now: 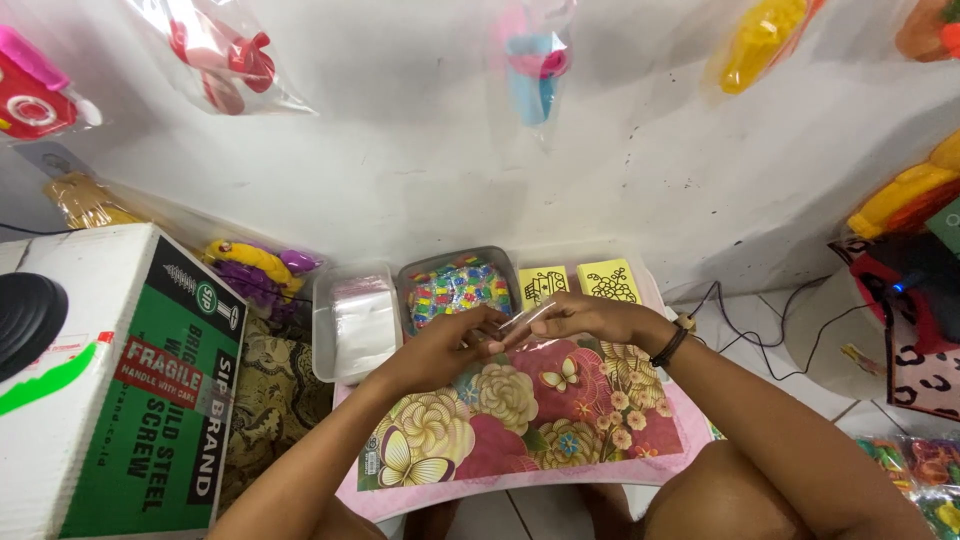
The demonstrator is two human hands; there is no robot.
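Observation:
My left hand (447, 345) and my right hand (585, 318) meet above a small table covered with a flowered pink cloth (520, 420). Both pinch a small clear plastic bag (522, 321) held between them, just in front of a grey tray of small colourful pieces (456, 287). A black band sits on my right wrist (669, 347). What the bag contains cannot be made out.
A clear tray of empty plastic bags (360, 320) lies left of the grey tray; two yellow picture cards (578, 282) lie to its right. A large green and white carton (120, 380) stands at left. Bagged toys hang on the wall (230, 55). Cables (740, 330) run at right.

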